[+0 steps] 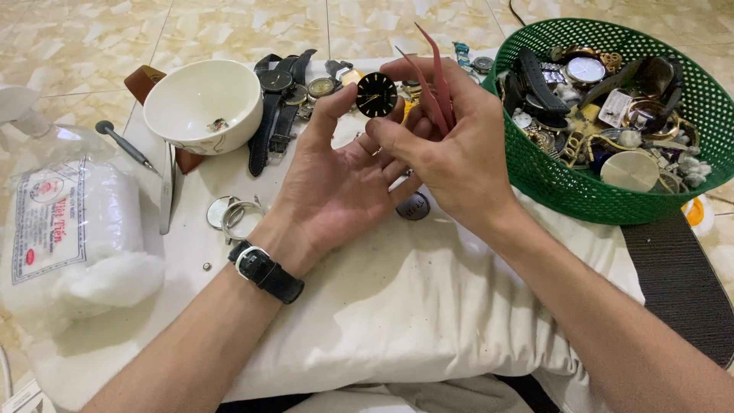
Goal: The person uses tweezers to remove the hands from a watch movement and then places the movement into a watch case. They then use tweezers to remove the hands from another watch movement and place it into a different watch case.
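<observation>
My left hand [336, 180], palm up, pinches a small round black watch dial [377, 95] with gold hands between thumb and fingertips. A black-strapped wristwatch [264, 271] sits on that wrist. My right hand [451, 145] touches the dial's right side and also grips dark red tweezers [433, 76] whose tips point up and away. Both hands hover over a white cloth [397, 298].
A green plastic basket [581, 191] full of watches and parts stands at right. A white bowl [200, 103], black watch straps [279, 107], metal rings [233, 214], a screwdriver [126, 145], a round case back [414, 207] and a bag of cotton [73, 237] lie to the left and ahead.
</observation>
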